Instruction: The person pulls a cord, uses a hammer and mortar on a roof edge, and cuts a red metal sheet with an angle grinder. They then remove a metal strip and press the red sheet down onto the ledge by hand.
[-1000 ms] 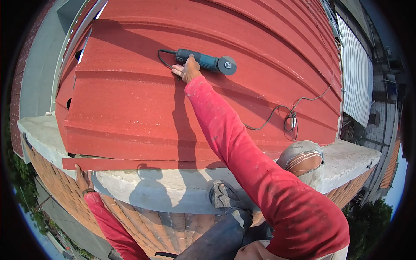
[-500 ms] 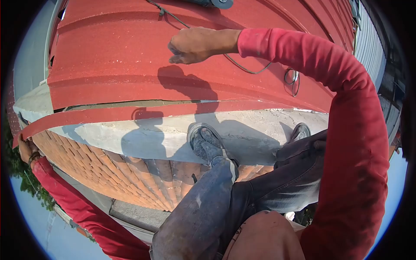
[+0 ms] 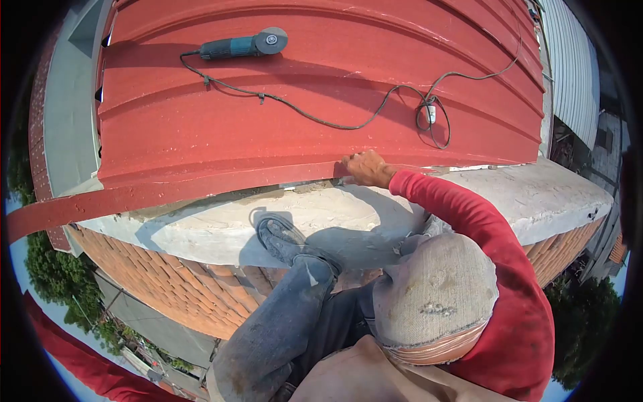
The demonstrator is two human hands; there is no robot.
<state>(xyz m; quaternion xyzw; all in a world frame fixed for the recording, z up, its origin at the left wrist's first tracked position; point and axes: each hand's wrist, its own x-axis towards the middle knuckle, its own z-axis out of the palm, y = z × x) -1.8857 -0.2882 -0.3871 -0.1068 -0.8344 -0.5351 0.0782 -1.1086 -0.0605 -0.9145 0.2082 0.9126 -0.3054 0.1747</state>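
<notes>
A long red metal strip (image 3: 134, 204) runs along the lower edge of the red roof sheet (image 3: 228, 100). Its left end bends away from the roof and reaches the dark rim of the view. My right hand (image 3: 368, 167) is closed at the strip's right end, at the sheet's edge, fingers curled around it. Of my left arm only the red sleeve (image 3: 87, 352) shows at lower left; the hand is out of view. My foot (image 3: 280, 238) rests on the grey concrete ledge (image 3: 201, 231) below the strip.
An angle grinder (image 3: 234, 47) lies on the roof sheet. Its black cable (image 3: 315, 122) trails right to a loop with a white plug (image 3: 431, 114). Below the ledge slope orange roof tiles (image 3: 161, 281); a drop with trees (image 3: 60, 271) lies beyond. Corrugated sheeting (image 3: 569, 74) stands right.
My right hand has come down from above the roof to the strip at the sheet's edge. My left hand has left the view, and the strip's left end has swung outward. My view has shifted.
</notes>
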